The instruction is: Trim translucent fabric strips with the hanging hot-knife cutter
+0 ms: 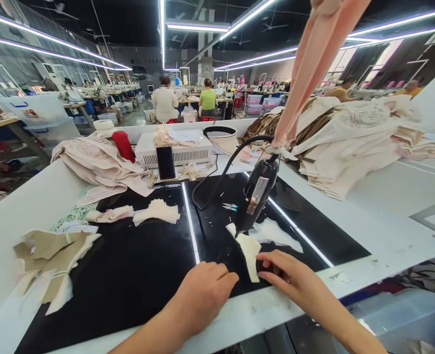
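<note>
Fabric (250, 250) lies at the spread fingers (272, 256) of the right hand (291, 273), left hand (208, 291) curled, grip unclear

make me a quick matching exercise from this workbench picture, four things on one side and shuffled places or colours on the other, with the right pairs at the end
Things
1. phone
2. black tool
3. snips
4. cream piece

Places and colours
A. teal handles, lying on the black surface
B. next to the right grip
C. upright in front of the white box
D. hung from pink cloth

Right pairs
1-C
2-D
3-A
4-B
</note>
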{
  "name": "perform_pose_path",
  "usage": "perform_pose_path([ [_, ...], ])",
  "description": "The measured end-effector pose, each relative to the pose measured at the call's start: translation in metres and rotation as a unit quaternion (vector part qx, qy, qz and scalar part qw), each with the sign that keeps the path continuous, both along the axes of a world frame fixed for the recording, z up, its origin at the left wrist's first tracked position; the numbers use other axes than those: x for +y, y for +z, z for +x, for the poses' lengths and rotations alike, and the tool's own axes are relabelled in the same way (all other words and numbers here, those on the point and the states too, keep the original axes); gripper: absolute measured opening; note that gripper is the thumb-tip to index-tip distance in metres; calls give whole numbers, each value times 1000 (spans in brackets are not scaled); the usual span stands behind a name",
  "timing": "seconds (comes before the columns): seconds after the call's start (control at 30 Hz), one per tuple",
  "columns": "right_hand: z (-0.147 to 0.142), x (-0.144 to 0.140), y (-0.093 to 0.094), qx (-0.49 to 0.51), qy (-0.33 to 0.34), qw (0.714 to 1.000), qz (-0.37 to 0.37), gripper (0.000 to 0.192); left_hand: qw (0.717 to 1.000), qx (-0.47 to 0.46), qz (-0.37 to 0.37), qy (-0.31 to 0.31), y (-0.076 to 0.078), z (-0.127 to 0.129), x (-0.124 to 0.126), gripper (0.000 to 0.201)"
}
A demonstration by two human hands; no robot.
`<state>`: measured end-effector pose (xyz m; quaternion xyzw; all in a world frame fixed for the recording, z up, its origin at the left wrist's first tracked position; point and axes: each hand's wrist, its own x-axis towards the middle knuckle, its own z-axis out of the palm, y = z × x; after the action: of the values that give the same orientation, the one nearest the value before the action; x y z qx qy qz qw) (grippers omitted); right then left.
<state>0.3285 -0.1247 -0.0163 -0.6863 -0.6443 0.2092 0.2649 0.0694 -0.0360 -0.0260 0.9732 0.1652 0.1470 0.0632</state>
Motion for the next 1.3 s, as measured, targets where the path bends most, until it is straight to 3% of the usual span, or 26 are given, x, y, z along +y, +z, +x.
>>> perform_pose_path([
  [0.17,-9,4,-15,-64,31,996,44,25,1000,-7,1,24,-4,23,-1,14],
  [0.27,-9,2,-18,-52,27,997,59,32,999,-15,-5,42,-7,30,-2,12],
  [0.6,-11,1,-5,45,-16,999,-13,32,998,-45,3,38,-14,30,-2,18],
  [0.77,-12,3,-4,52,-20,998,-17,32,997,-46,31,49,-13,32,-4,29],
  [1.13,-14,4,0,60,-28,998,-11,32,997,15,55,57,-13,34,-7,15],
  [1.3,-13,4,-3,62,-28,998,0,31,996,22,61,57,-13,33,-8,31],
])
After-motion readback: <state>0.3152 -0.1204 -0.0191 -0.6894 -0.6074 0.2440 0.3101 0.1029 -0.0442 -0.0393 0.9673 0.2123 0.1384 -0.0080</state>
